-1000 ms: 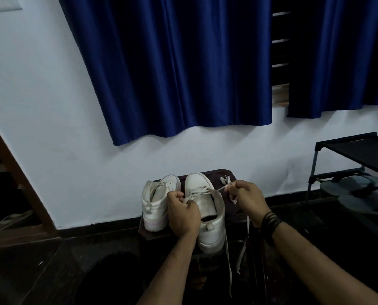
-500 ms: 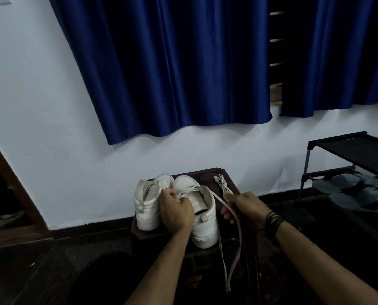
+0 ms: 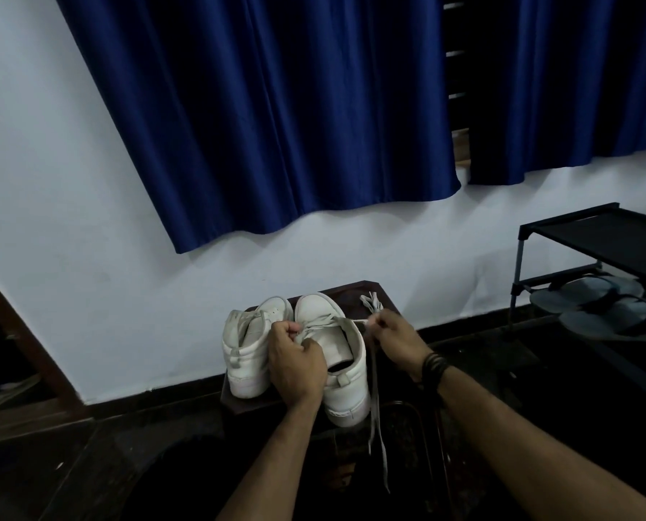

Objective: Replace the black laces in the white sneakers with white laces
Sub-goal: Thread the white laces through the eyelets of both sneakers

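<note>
I see a white wall (image 3: 99, 204) filling the far side of the room, with dark blue curtains (image 3: 276, 107) hung over it and a dark floor (image 3: 88, 464) below. A black shoe rack (image 3: 592, 238) stands at the far right, carrying grey sandals (image 3: 611, 314) on its lower shelf. Against the wall sits a small dark bench (image 3: 366, 289), on which the two white sneakers stand side by side, toes toward the wall: the left sneaker (image 3: 246, 351) and the right sneaker (image 3: 336, 355), whose heel overhangs the near edge. My left hand (image 3: 295, 362) is curled at the left rim of the right sneaker's opening, fingers pinching the white lace (image 3: 376, 400) at the eyelets. My right hand (image 3: 393, 340), just right of that sneaker, pinches the same lace, drawn taut across the tongue; its loose ends hang down past the bench's near edge. A black wristband (image 3: 434, 366) circles the right wrist. A small bundle of white lace (image 3: 370, 300) lies on the bench, just beyond the right hand.
</note>
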Available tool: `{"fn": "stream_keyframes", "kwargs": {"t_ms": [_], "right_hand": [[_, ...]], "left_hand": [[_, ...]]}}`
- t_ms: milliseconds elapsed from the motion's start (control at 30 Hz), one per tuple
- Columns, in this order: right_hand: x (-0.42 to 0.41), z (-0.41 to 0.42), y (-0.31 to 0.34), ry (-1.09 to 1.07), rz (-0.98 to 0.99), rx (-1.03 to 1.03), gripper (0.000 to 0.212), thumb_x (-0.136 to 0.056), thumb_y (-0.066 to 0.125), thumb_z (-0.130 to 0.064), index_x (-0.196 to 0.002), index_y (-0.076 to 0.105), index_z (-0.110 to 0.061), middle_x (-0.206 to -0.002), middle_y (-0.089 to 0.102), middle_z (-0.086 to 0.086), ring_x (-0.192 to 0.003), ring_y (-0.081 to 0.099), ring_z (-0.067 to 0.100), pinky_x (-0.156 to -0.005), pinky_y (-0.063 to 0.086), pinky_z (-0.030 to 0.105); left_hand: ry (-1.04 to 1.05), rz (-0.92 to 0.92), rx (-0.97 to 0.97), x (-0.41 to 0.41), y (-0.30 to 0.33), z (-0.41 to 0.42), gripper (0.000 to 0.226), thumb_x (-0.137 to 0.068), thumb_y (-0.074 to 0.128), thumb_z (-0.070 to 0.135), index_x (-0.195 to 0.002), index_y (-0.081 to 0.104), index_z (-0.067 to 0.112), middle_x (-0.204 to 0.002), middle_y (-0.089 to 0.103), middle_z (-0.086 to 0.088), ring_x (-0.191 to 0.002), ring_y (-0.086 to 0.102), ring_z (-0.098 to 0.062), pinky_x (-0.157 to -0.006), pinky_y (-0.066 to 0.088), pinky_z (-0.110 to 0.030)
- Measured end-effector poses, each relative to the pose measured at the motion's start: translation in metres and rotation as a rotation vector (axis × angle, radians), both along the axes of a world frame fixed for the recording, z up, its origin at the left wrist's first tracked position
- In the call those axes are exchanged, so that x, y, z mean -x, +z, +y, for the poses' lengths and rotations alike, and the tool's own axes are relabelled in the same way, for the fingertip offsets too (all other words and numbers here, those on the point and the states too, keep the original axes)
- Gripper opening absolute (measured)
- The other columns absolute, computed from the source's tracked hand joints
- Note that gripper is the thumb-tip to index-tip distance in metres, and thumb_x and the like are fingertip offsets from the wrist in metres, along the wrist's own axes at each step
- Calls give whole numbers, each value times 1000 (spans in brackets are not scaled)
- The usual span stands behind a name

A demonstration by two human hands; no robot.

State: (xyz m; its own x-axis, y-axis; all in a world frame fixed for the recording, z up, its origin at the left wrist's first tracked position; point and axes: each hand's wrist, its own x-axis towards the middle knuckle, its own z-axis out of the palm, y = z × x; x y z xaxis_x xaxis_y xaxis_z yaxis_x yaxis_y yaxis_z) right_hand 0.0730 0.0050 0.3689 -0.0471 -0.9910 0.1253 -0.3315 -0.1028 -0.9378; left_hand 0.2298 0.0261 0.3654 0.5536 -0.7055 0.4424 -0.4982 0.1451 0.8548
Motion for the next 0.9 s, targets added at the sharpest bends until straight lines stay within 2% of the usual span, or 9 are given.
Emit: {"fn": "stream_keyframes", "kwargs": {"t_ms": [100,267,333,467,567,633,767,833,900], "right_hand": [[4,-2,22,80,-184,-44,28,-101,47,-9,-73,52,-13,-66,54,1,-55,48,12,-50,38,19],[17,-7,62,102,-317,-14,15,-97,49,-1,-89,57,-10,-66,53,6,-45,45,10,-43,36,19],[26,-8,71,129,-179,-47,9,-96,56,-10,-94,65,-6,-63,54,1,-50,43,10,-46,35,19],[39,-2,76,214,250,-194,38,-97,58,-38,-89,77,-6,-54,55,-7,-50,45,10,-51,35,22],[40,5,68,245,383,-259,34,-96,59,-35,-75,72,-13,-55,57,-6,-45,48,5,-50,39,18],[36,5,56,263,464,-290,26,-92,64,-30,-71,69,-16,-62,59,-1,-53,50,10,-59,43,24],[20,-1,33,318,179,-331,24,-92,64,-28,-80,73,-9,-83,69,13,-75,58,25,-73,50,37],[10,-7,32,268,73,-259,36,-94,63,-40,-75,68,-9,-73,67,7,-67,59,17,-67,51,29],[2,-11,35,215,96,-203,38,-92,65,-44,-65,62,-17,-55,56,-10,-48,49,1,-54,39,18]], "left_hand": [[-2,-6,4,1,0,2,28,-73,56,-1,-90,50,19,-94,62,1,-87,58,-25,-72,41,-34],[12,-15,17,1,0,5,28,-73,59,-2,-89,51,19,-92,61,2,-87,58,-25,-72,38,-31],[12,-17,18,2,1,5,28,-73,59,-2,-89,51,20,-93,62,1,-88,58,-25,-73,38,-31],[20,-17,20,1,1,6,28,-74,59,-1,-90,51,21,-95,64,0,-90,59,-27,-72,38,-31],[15,-15,21,2,1,8,28,-74,59,-1,-90,51,21,-96,64,0,-88,59,-26,-71,37,-31],[10,-23,27,2,0,8,28,-75,60,-1,-90,51,20,-96,64,1,-87,59,-25,-71,36,-30],[-5,-28,41,3,-1,8,28,-74,58,-3,-90,51,20,-95,63,1,-86,57,-23,-71,37,-29],[-10,-26,50,2,-1,7,28,-74,58,-4,-89,51,19,-94,62,2,-85,56,-22,-72,36,-28],[-17,-35,66,2,-3,6,27,-73,57,-4,-89,52,17,-92,61,2,-84,55,-20,-72,36,-27]]}}
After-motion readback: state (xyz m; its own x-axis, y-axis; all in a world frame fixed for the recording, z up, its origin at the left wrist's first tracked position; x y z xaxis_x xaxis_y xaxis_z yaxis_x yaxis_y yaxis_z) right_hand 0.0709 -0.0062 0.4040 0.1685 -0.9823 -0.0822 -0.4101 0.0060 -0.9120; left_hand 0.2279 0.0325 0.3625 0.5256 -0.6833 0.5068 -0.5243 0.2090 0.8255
